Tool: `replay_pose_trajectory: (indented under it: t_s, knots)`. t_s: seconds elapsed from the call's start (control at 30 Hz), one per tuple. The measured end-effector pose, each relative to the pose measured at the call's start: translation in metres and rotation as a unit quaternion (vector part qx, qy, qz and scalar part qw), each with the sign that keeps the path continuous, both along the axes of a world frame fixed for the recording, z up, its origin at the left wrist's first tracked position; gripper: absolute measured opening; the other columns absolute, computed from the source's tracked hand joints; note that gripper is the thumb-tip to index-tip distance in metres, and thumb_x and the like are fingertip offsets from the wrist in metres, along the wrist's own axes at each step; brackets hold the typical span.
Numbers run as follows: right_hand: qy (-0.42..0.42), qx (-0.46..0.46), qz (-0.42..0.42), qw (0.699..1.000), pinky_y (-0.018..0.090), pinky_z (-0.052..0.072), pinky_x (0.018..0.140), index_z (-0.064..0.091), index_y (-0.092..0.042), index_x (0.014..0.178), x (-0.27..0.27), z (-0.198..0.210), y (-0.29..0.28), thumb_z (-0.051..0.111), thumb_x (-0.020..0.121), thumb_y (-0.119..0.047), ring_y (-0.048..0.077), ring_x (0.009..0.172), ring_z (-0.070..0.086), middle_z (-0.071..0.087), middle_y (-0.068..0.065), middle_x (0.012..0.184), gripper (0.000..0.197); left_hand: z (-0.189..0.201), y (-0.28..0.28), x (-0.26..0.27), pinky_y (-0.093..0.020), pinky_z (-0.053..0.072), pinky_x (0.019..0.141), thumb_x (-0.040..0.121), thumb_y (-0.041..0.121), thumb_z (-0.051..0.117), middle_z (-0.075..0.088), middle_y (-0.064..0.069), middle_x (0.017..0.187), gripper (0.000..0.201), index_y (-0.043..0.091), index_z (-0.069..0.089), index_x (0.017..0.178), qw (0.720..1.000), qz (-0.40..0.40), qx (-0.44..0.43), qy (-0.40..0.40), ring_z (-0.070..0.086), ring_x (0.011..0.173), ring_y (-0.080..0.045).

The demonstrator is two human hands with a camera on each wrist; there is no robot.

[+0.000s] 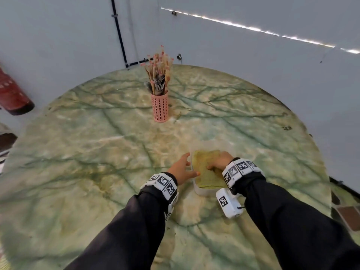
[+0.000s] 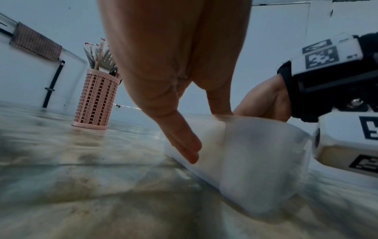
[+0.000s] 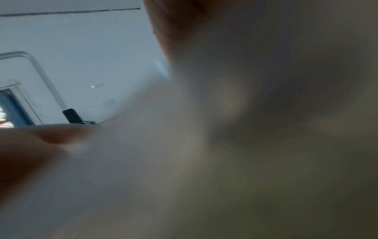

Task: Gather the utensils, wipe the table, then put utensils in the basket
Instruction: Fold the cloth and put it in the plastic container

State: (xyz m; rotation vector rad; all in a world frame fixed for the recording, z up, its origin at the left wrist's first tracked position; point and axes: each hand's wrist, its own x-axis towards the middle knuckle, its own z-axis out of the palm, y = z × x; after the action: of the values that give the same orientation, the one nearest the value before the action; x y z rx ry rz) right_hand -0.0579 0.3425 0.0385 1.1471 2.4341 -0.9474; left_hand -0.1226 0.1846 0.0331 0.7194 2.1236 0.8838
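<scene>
My right hand (image 1: 219,161) is down inside the tub (image 1: 202,190), fingers curled round the cloth (image 1: 203,168) lying in it. My left hand (image 1: 182,169) rests straight-fingered against the tub's left wall, thumb over the rim, holding nothing. The right wrist view is smeared by the tub wall, so it tells me little. Well beyond the tub, toward the wall, the basket (image 1: 159,106) stands upright on the table (image 1: 87,152) with the utensils (image 1: 158,82) in it. Far left of the tub, off the table, sits a red cylinder (image 1: 11,94).
</scene>
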Motion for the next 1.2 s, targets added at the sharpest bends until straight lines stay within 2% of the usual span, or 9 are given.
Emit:
replay_pose_trajectory:
  t_s: [0.2, 0.33, 0.4, 0.47, 0.53, 0.87, 1.03, 1.13, 1.2]
  knots:
    - [0.171, -0.194, -0.064, 0.964, 0.043, 0.049, 0.091, 0.063, -0.008, 0.096, 0.001, 0.023, 0.001, 0.061, 0.078, 0.010, 0.030, 0.094, 0.060, 0.063, 0.015, 0.099, 0.025, -0.003, 0.002, -0.003, -0.034, 0.041, 0.100, 0.080, 0.022, 0.071, 0.049, -0.012, 0.133, 0.092, 0.020, 0.010, 0.148, 1.000, 0.014, 0.018, -0.005, 0.049, 0.122, -0.024]
    - [0.187, -0.324, -0.138, 0.917, 0.045, 0.048, 0.084, 0.060, -0.005, 0.085, 0.000, 0.018, 0.011, 0.046, 0.081, 0.018, 0.032, 0.084, 0.059, 0.062, 0.016, 0.092, 0.027, -0.001, 0.003, -0.004, -0.032, 0.035, 0.104, 0.079, 0.021, 0.072, 0.045, -0.013, 0.139, 0.096, 0.023, 0.006, 0.149, 1.000, 0.001, 0.017, 0.005, 0.043, 0.129, -0.024]
    - [0.118, -0.277, -0.116, 0.947, 0.048, 0.048, 0.091, 0.061, -0.002, 0.097, 0.001, 0.009, 0.014, 0.052, 0.082, 0.010, 0.036, 0.098, 0.060, 0.062, 0.020, 0.109, 0.021, 0.002, 0.003, -0.003, -0.031, 0.034, 0.105, 0.080, 0.020, 0.071, 0.043, -0.014, 0.141, 0.096, 0.022, 0.004, 0.149, 1.000, -0.004, 0.011, 0.011, 0.042, 0.131, -0.026]
    - [0.026, -0.145, -0.066, 0.987, 0.043, 0.043, 0.102, 0.056, 0.000, 0.119, 0.001, -0.003, 0.020, 0.060, 0.083, -0.003, 0.036, 0.118, 0.053, 0.055, 0.021, 0.127, 0.037, 0.003, 0.003, -0.002, -0.030, 0.034, 0.104, 0.081, 0.020, 0.070, 0.041, -0.014, 0.143, 0.095, 0.021, 0.003, 0.149, 1.000, -0.007, 0.007, 0.018, 0.042, 0.131, -0.026]
    - [-0.018, -0.037, -0.046, 0.998, 0.035, 0.040, 0.104, 0.047, 0.002, 0.130, 0.003, -0.003, 0.019, 0.060, 0.085, -0.009, 0.034, 0.126, 0.046, 0.049, 0.020, 0.134, 0.048, 0.004, 0.002, -0.001, -0.030, 0.034, 0.104, 0.082, 0.020, 0.069, 0.041, -0.015, 0.144, 0.094, 0.021, 0.003, 0.149, 1.000, -0.006, 0.008, 0.021, 0.041, 0.132, -0.025]
    - [-0.018, 0.112, 0.002, 0.994, 0.037, 0.042, 0.089, 0.034, 0.001, 0.128, -0.003, -0.011, 0.011, 0.040, 0.094, -0.005, 0.036, 0.114, 0.052, 0.049, 0.022, 0.127, 0.035, 0.005, 0.000, 0.000, -0.031, 0.036, 0.104, 0.083, 0.019, 0.067, 0.041, -0.016, 0.142, 0.090, 0.021, 0.006, 0.149, 1.000, 0.002, 0.010, 0.012, 0.041, 0.132, -0.025]
    - [0.109, -0.074, -0.057, 0.990, 0.036, 0.045, 0.080, 0.048, -0.004, 0.111, -0.010, 0.003, 0.016, 0.053, 0.083, -0.002, 0.030, 0.098, 0.052, 0.053, 0.018, 0.110, 0.028, 0.005, 0.002, -0.001, -0.029, 0.035, 0.103, 0.083, 0.019, 0.068, 0.043, -0.016, 0.141, 0.091, 0.021, 0.006, 0.149, 1.000, 0.001, 0.008, 0.015, 0.042, 0.130, -0.026]
    - [0.225, -0.225, -0.145, 0.937, 0.038, 0.048, 0.072, 0.049, -0.012, 0.081, -0.013, 0.016, 0.013, 0.045, 0.080, 0.009, 0.028, 0.085, 0.053, 0.054, 0.014, 0.089, 0.022, 0.004, 0.002, -0.003, -0.030, 0.036, 0.102, 0.080, 0.020, 0.071, 0.045, -0.015, 0.139, 0.094, 0.022, 0.006, 0.149, 1.000, 0.006, 0.009, 0.013, 0.044, 0.128, -0.027]
    - [0.249, -0.298, -0.168, 0.906, 0.032, 0.045, 0.065, 0.048, -0.009, 0.080, -0.012, 0.022, 0.010, 0.035, 0.081, 0.012, 0.024, 0.074, 0.051, 0.050, 0.010, 0.080, 0.024, 0.002, 0.001, -0.004, -0.033, 0.038, 0.102, 0.078, 0.020, 0.073, 0.046, -0.014, 0.137, 0.097, 0.022, 0.008, 0.149, 1.000, 0.011, 0.012, 0.010, 0.045, 0.127, -0.026]
